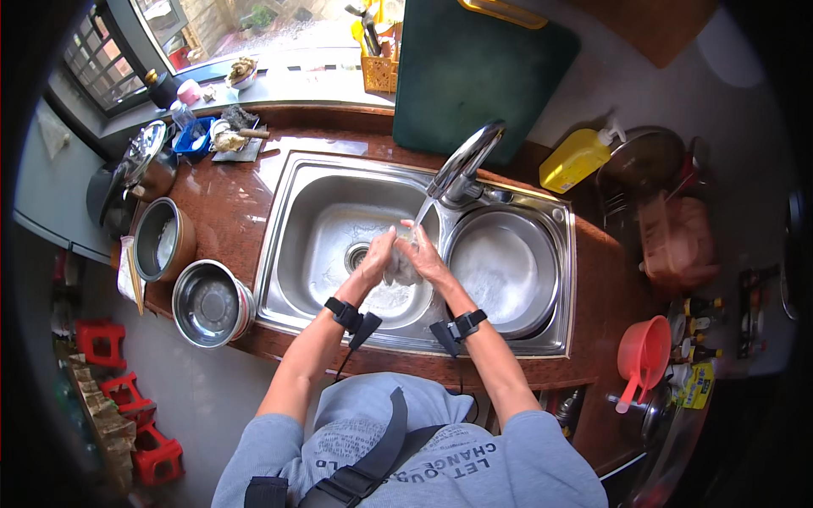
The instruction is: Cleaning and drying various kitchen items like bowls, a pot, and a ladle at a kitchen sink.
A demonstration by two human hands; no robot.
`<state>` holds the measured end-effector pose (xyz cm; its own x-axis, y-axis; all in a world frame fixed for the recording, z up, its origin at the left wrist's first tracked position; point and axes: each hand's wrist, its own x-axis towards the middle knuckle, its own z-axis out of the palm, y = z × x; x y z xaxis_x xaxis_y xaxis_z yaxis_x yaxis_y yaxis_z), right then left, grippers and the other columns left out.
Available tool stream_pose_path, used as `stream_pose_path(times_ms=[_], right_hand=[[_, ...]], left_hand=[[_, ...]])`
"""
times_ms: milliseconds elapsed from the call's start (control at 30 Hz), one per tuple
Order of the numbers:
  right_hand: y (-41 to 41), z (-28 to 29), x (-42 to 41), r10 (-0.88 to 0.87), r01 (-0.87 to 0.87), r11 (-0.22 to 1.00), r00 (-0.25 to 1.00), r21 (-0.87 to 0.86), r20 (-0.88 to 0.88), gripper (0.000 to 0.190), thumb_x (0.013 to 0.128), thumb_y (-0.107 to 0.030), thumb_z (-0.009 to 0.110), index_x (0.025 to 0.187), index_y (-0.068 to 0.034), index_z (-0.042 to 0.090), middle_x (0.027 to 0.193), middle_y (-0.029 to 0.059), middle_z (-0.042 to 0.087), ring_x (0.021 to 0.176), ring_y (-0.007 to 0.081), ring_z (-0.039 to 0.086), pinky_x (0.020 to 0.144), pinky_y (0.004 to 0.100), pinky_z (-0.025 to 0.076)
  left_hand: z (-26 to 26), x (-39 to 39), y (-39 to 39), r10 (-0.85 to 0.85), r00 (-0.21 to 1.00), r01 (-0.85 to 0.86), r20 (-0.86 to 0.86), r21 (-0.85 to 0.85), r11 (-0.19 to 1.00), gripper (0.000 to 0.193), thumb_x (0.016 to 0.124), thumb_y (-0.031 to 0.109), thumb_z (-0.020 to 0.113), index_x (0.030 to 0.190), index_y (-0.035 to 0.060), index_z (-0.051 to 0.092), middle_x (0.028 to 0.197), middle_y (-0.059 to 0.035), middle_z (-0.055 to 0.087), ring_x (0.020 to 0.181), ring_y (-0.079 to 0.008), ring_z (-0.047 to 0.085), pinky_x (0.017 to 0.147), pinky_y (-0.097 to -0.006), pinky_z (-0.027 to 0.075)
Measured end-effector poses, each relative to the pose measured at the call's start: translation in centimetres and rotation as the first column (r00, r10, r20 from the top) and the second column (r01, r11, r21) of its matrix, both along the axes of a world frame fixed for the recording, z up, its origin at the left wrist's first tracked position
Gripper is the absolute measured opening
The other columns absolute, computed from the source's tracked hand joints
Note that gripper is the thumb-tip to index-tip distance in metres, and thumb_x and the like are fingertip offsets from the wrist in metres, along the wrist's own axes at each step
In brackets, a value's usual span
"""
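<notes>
My left hand [380, 253] and my right hand [422, 255] are close together over the left bowl [317, 209] of a stainless-steel double sink. A wet, greyish, soft thing [403, 269], perhaps a cloth, hangs between them, and both hands grip it. Blur and the fingers hide part of it. Water [423, 211] runs from the chrome faucet [467, 159] onto my right hand. Left of my hands lies the round drain [357, 255]. A large round metal basin [502, 267] with a pale, wet-looking bottom fills the right bowl.
A metal bowl [209, 305] and a deep pot [166, 238] stand on the counter's left edge. A green cutting board [483, 82] leans behind the faucet, near a yellow pump bottle [577, 160]. At right are a red dipper [643, 352] and a pink basket [676, 238].
</notes>
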<state>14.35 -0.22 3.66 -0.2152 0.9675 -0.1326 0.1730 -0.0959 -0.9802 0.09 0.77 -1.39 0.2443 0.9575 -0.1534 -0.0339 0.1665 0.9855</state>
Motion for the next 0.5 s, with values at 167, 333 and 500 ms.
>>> stream_pose_path(times_ms=[167,333,500], right_hand=[[0.2,1.2,1.5,0.158,-0.247,0.939,0.929,0.241,0.335,0.071,0.065,-0.023,0.072,0.127,-0.011,0.040,0.110,0.0154,0.054,0.103,0.0249,0.052,0.087,0.0326,0.040],[0.9,0.0,-0.4,-0.085,-0.013,0.957,0.943,0.291,0.322,0.034,0.068,-0.013,0.069,0.099,-0.004,0.060,0.080,0.0092,0.064,0.074,0.0192,0.061,0.068,0.0287,0.048],[0.2,0.0,-0.3,-0.214,0.216,0.976,0.976,-0.032,0.042,0.022,0.071,-0.014,0.068,0.088,-0.004,0.057,0.076,0.0041,0.060,0.067,0.0110,0.057,0.060,0.0246,0.046]], left_hand=[[4.8,1.2,0.8,0.056,0.940,0.067,0.335,-0.345,0.936,0.033,0.088,0.031,0.041,0.095,0.0014,0.053,0.076,-0.0038,0.052,0.069,-0.0121,0.049,0.062,-0.0274,0.042],[2.3,1.8,-0.8,0.253,0.960,-0.227,0.119,-0.192,0.955,0.033,0.087,0.035,0.044,0.101,0.0064,0.052,0.089,-0.0037,0.053,0.084,-0.0128,0.049,0.070,-0.0269,0.040],[2.6,3.5,-2.6,0.346,0.934,-0.153,0.092,-0.771,0.618,0.070,0.077,0.069,0.032,0.113,0.0102,0.047,0.121,-0.0171,0.039,0.111,-0.0298,0.042,0.090,-0.0434,0.038]])
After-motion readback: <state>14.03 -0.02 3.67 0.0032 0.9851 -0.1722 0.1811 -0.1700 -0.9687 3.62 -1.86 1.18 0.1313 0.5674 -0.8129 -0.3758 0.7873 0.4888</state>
